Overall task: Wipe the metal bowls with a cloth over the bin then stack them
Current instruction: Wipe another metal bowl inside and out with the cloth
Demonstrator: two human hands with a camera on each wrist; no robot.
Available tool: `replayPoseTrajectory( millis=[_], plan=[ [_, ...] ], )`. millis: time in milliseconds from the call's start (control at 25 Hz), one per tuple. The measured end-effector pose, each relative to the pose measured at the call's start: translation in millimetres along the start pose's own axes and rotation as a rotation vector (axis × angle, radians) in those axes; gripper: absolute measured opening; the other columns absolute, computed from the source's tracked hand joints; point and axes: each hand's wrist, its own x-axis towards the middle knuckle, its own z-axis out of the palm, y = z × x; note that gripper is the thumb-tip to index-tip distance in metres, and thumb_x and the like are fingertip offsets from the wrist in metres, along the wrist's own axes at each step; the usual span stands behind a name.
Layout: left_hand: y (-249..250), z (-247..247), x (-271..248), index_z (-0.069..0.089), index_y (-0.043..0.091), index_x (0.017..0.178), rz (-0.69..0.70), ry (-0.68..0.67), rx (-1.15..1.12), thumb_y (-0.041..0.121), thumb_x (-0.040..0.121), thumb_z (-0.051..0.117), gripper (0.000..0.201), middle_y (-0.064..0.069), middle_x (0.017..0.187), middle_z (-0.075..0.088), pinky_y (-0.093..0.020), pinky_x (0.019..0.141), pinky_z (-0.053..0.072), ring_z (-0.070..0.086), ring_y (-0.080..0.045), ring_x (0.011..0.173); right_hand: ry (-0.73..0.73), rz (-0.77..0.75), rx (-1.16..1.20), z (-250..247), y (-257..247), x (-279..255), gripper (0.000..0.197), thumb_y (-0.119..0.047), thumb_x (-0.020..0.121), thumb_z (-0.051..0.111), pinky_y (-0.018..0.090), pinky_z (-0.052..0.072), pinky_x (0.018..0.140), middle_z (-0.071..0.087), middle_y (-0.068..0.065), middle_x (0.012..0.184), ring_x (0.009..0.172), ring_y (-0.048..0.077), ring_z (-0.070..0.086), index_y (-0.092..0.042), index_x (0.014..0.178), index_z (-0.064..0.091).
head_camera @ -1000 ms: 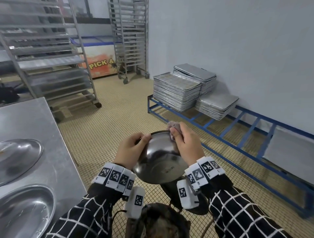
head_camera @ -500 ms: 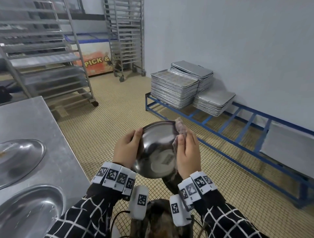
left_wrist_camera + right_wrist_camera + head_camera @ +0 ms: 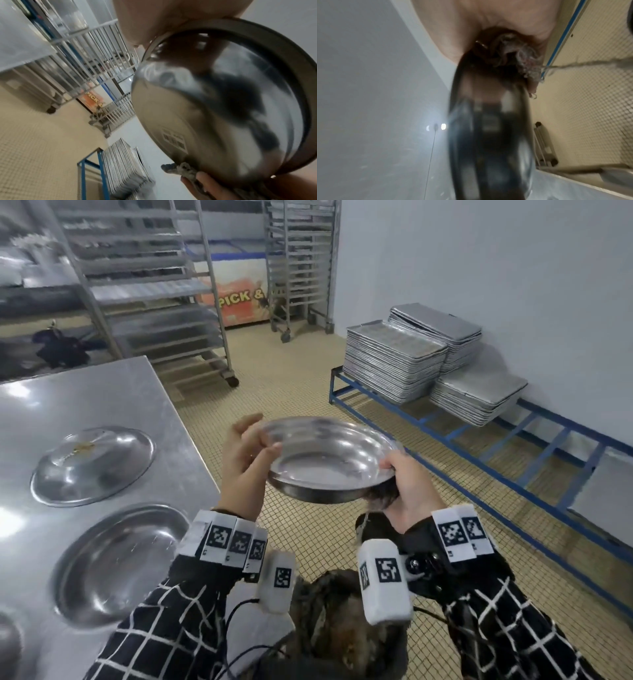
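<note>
- You hold one metal bowl [image 3: 329, 458] between both hands, open side up and tipped slightly toward you, above the tiled floor [image 3: 294, 392] just right of the steel table [image 3: 113, 392].
- Your left hand [image 3: 245, 460] grips the bowl's left rim: the thumb lies over the lip, the fingers curl behind it.
- Your right hand [image 3: 409, 484] pinches the right rim, thumb on top, with a grey cloth [image 3: 382, 494] bunched between palm and the bowl's underside.
- From the left wrist, the bowl's outer base [image 3: 197, 121] shows a barcode label [image 3: 175, 140], and the cloth [image 3: 180, 169] pokes out at the lower edge under the other hand's fingers [image 3: 204, 181].
- From the right wrist, the bowl appears edge-on and blurred, the frayed cloth [image 3: 518, 54] wedged against it.
- The bin [image 3: 346, 621] sits below your wrists, dark and full of brownish scraps; the bowl is above and a little beyond it.
- On the table lie two more bowls: an upturned one [image 3: 92, 465] farther away and an open one [image 3: 120, 563] nearer you.
- Stacked baking trays [image 3: 394, 361] rest on a blue frame [image 3: 479, 446] by the wall.
</note>
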Motion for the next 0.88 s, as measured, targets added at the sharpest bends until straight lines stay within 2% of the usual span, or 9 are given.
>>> replayPoseTrajectory(
  millis=[80,160,240,320,400,520,600,720,880],
  plan=[
    [4,-20,-12,0.053,0.025,0.116,-0.075,0.075,-0.010,0.019,0.073,0.055,0.044,0.003,0.116,0.049,-0.026,0.087,0.050,0.055,-0.012,0.104,-0.054,-0.017,-0.104,17,4,-4,0.026,-0.003,0.081,0.048,0.032,0.047,0.058,0.059,0.016,0.097,0.077,0.025,0.057,-0.007,0.105,0.054],
    [8,-45,-25,0.041,0.032,0.130,-0.161,0.190,-0.014,0.018,0.070,0.054,0.063,-0.004,0.130,0.048,-0.041,0.101,0.046,0.053,-0.023,0.117,-0.156,-0.041,-0.184,38,7,-9,0.024,-0.001,0.081,0.048,0.032,0.048,0.057,0.060,0.013,0.092,0.073,0.023,0.057,-0.010,0.102,0.056],
    [13,-76,-44,0.039,0.029,0.138,-0.206,0.329,0.030,0.019,0.069,0.055,0.071,-0.005,0.139,0.047,-0.053,0.108,0.037,0.046,-0.031,0.126,-0.284,-0.066,-0.274,64,15,-14,0.016,-0.006,0.083,0.051,0.037,0.055,0.067,0.062,0.014,0.090,0.079,0.026,0.062,-0.012,0.095,0.058],
    [19,-109,-67,0.047,0.038,0.131,-0.222,0.463,0.075,0.016,0.071,0.051,0.064,0.010,0.125,0.059,-0.047,0.104,0.041,0.055,-0.020,0.116,-0.395,-0.109,-0.391,95,31,-18,0.014,-0.015,0.079,0.054,0.045,0.055,0.080,0.064,0.015,0.093,0.088,0.032,0.063,-0.013,0.091,0.060],
    [28,-136,-86,0.050,0.050,0.115,-0.230,0.572,0.136,0.011,0.073,0.047,0.057,0.029,0.097,0.062,-0.035,0.092,0.045,0.058,-0.002,0.093,-0.480,-0.192,-0.478,124,44,-24,0.022,-0.021,0.073,0.056,0.047,0.056,0.083,0.065,0.009,0.097,0.093,0.031,0.065,-0.021,0.095,0.060],
    [42,-178,-109,0.053,0.042,0.118,-0.227,0.698,0.221,0.003,0.079,0.046,0.056,0.023,0.096,0.055,-0.030,0.094,0.046,0.054,-0.004,0.093,-0.631,-0.278,-0.592,172,64,-37,0.025,-0.016,0.079,0.058,0.047,0.057,0.079,0.065,0.003,0.095,0.090,0.028,0.066,-0.029,0.100,0.059],
    [45,-207,-119,0.054,0.041,0.104,-0.243,0.751,0.277,-0.002,0.079,0.048,0.050,0.007,0.097,0.057,-0.021,0.082,0.052,0.056,-0.014,0.089,-0.682,-0.325,-0.673,201,71,-40,0.021,-0.012,0.080,0.060,0.047,0.057,0.078,0.065,0.001,0.090,0.086,0.026,0.067,-0.027,0.094,0.058],
    [49,-261,-127,0.047,0.033,0.115,-0.351,0.742,0.317,-0.003,0.079,0.055,0.052,-0.006,0.103,0.059,-0.040,0.084,0.056,0.062,-0.030,0.092,-0.769,-0.385,-0.836,256,85,-34,0.016,-0.012,0.081,0.061,0.041,0.057,0.079,0.063,-0.002,0.087,0.083,0.021,0.065,-0.021,0.094,0.057],
    [52,-350,-120,0.041,0.024,0.132,-0.486,0.674,0.509,0.003,0.080,0.066,0.061,0.002,0.096,0.062,-0.036,0.082,0.053,0.062,-0.016,0.085,-0.861,-0.447,-0.948,340,109,-24,0.016,-0.013,0.084,0.063,0.036,0.054,0.083,0.067,-0.001,0.091,0.088,0.018,0.065,-0.022,0.097,0.062]
  ],
)
